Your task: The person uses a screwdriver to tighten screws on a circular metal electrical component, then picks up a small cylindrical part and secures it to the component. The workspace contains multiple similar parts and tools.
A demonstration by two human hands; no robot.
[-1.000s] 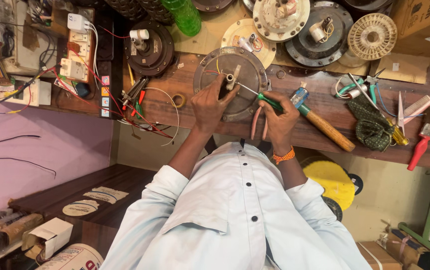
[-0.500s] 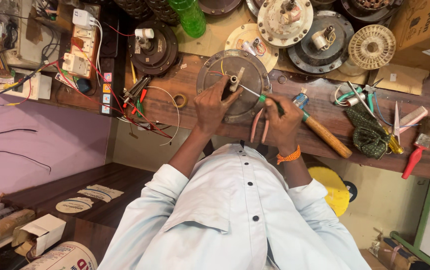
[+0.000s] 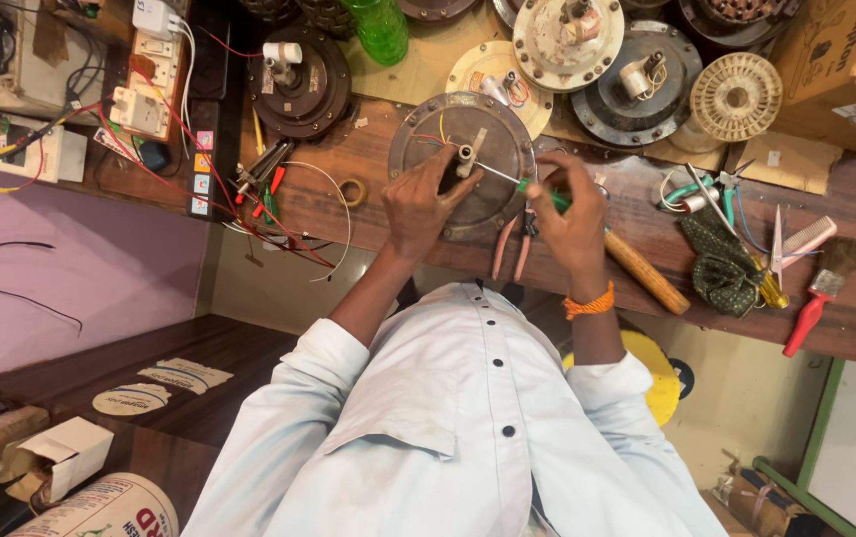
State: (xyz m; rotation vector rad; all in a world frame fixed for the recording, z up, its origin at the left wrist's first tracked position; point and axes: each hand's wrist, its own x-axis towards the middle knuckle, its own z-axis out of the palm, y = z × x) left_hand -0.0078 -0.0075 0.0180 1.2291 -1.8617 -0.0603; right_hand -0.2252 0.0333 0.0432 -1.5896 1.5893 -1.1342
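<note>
The left hand (image 3: 423, 204) is bracing the round fan motor housing (image 3: 463, 159), fingers pressing its face; the right hand (image 3: 569, 214) is gripping a green-handled screwdriver (image 3: 517, 183) against its centre shaft, so work looks midway.

A dark wooden surface (image 3: 846, 328) runs across the far side. A purple wall (image 3: 70, 268) stands left, a cream wall (image 3: 746, 388) lower right, and a dark wooden shelf (image 3: 179, 343) sits near left.
</note>
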